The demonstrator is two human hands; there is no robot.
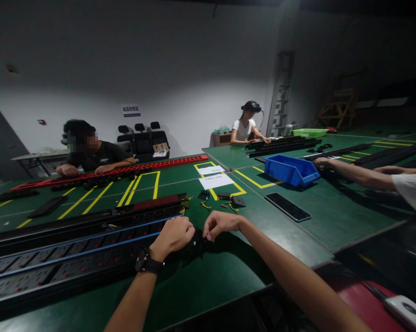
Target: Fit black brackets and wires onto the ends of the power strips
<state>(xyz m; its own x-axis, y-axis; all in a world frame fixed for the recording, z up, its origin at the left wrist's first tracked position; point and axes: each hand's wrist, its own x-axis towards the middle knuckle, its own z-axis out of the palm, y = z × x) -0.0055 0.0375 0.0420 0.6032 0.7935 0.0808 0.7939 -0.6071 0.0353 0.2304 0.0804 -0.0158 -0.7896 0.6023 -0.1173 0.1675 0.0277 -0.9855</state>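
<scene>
My left hand [173, 236], with a black watch on its wrist, is closed around the right end of a long black power strip [73, 260] lying across the green table [201, 286]. My right hand [220, 224] is pinched shut at the strip's end cap [196, 243], fingertips touching it. Blue wires run along the open strip. What the right fingers hold is too small to make out.
Small black parts and yellow-wired bits [225, 199] lie just beyond my hands, with white papers [215, 180], a phone [287, 206] and a blue bin [291, 169]. A long red strip [125, 169] lies before a seated person at left. Another person's arm [353, 171] reaches in at right.
</scene>
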